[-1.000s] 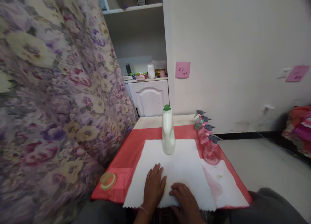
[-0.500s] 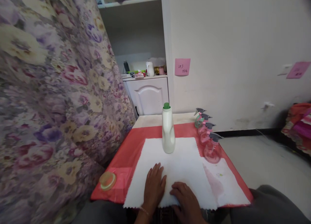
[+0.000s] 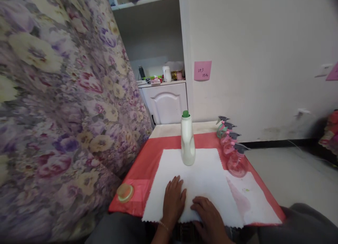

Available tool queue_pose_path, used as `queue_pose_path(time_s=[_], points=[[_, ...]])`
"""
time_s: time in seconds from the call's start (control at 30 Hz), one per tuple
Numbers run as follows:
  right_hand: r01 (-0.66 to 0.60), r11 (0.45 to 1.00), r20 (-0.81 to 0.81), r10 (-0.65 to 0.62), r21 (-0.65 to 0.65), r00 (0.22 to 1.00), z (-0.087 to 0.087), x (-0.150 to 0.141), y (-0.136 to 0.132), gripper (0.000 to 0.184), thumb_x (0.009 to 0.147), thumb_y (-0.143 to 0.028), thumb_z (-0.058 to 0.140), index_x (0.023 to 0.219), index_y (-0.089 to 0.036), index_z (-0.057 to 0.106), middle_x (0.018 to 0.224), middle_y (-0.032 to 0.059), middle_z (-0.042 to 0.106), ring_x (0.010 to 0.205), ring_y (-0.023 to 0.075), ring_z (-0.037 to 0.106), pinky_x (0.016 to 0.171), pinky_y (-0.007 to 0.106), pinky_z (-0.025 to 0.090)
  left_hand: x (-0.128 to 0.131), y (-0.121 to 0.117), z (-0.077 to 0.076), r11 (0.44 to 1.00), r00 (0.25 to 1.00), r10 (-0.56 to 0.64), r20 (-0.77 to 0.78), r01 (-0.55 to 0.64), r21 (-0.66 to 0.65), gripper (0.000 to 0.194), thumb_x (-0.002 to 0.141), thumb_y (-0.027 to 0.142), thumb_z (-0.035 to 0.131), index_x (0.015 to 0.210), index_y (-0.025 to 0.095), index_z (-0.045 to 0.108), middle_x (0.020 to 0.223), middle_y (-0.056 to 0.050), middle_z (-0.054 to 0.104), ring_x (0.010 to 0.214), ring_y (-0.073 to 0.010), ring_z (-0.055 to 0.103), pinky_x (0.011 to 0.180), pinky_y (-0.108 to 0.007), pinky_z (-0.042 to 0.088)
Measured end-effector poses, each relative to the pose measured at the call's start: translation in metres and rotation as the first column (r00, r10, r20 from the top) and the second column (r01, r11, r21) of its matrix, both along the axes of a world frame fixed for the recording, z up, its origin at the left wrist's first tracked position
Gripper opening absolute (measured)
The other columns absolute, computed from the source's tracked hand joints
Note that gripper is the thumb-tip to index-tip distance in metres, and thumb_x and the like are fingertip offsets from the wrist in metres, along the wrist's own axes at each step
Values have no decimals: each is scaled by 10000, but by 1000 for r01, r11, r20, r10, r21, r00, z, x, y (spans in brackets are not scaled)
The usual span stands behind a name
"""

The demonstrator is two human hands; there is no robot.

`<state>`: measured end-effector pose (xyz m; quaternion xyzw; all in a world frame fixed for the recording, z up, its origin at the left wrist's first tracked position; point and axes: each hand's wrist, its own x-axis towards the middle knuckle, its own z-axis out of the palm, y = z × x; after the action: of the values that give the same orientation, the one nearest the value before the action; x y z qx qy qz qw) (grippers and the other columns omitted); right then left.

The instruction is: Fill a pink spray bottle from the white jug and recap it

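Palm down on a white cloth (image 3: 203, 177) lies my left hand (image 3: 173, 199), its fingers stretched out and holding nothing. My right hand (image 3: 207, 212) rests at the near edge of the same cloth, fingers loosely bent and apart, also without anything in it. Beyond both hands a pale green detergent bottle (image 3: 188, 141) stands upright, not touched by either. A green spout (image 3: 185, 114) shows at its open neck. Left of my left hand, a round translucent cap (image 3: 125, 192) sits on the red table cover (image 3: 150, 152).
Several spray bottles (image 3: 237, 164) with grey and pink heads line the table's right side. A stained white sheet (image 3: 261, 198) lies in front of them. A floral curtain (image 3: 66, 113) hangs at the left. Behind the table are a white cabinet (image 3: 167, 104) and a wall.
The whole view has shifted slightly, so everything appears a little further right. Both hands stay on the cloth, and the bottle keeps its place.
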<state>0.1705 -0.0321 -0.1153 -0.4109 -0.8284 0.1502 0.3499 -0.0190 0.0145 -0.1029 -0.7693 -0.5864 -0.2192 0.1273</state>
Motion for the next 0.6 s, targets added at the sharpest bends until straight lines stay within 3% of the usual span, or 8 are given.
queue_pose_path(time_s=[0.6], points=[[-7,999,-9,7,32,1000,-6,0,-1,476,702,-51,571,1137,-244,561,1226,90,600,1142,272,555,959,436,499,1,-2,4,1000,1000,9,-3,-9,-18,328,907,257,482,1206,175,591,1344,-122,617,1273,-259,548,1048,-491,480]])
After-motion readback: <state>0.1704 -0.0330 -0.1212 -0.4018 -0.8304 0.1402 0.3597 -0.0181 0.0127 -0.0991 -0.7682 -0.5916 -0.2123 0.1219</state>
